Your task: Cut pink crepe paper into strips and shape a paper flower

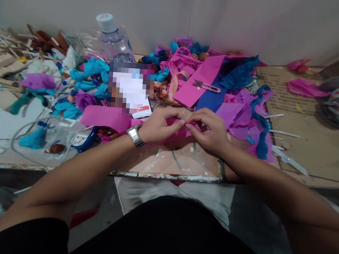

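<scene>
A piece of pink crepe paper (173, 137) is pinched between my two hands above the worktable. My left hand (161, 124), with a metal watch on its wrist, grips the paper's upper edge between thumb and forefinger. Fingertips almost touching the left ones, my right hand (208, 129) pinches the same edge. Part of the paper hangs below and behind the fingers, so its full shape is hidden. Just behind the hands, thread snips (206, 86) lie across folded pink paper (192, 92) and dark blue paper (212, 99).
A clear bottle (117, 42) with a white cap stands at the back left, behind a partly blurred phone (142, 107). Blue and purple crepe scraps (92, 69) heap on the left near wooden pieces (6, 59). Flat cardboard (310, 144) covers the right.
</scene>
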The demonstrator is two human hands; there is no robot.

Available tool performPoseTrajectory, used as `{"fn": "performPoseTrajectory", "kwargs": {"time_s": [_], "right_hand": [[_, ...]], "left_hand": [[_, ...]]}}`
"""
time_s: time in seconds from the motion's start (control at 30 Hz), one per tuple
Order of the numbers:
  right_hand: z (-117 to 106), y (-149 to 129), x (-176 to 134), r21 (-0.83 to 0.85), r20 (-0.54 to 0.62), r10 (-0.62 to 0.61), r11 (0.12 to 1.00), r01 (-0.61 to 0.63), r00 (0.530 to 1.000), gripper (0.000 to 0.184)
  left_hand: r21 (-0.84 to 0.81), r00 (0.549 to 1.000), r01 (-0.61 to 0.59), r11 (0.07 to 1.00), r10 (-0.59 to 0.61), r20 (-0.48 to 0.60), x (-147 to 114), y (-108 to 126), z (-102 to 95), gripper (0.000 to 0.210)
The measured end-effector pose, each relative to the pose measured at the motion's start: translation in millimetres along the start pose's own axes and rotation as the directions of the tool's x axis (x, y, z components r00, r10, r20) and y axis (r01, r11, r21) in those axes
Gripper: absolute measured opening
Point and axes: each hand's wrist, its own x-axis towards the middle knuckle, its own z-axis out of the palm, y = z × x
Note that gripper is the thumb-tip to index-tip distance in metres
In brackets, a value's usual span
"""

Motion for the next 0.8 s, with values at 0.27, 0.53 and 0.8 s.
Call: {"fn": "performPoseTrajectory", "kwargs": {"time_s": [0.27,0.53,0.8], "right_hand": [[-1.7,1.3,-0.6,-0.059,0.007,-0.087,0.994,0.087,0.996,0.008],[-0.6,1.2,0.0,-0.019,-0.003,-0.048,0.999,0.047,0.999,0.005],[-0.7,5.3,-1.3,0.000,0.031,-0.064,0.998,0.064,0.997,0.007]], "left_hand": [[-0.062,0.998,0.058,0.996,-0.056,0.035,2.7,-0.5,-0.7,0.023],[-0.055,0.999,0.040,0.998,-0.038,0.030,3.7,-2.9,-0.4,0.026],[-0.063,0.997,0.063,0.996,-0.060,0.043,4.8,-0.9,-2.3,0.021]]}}
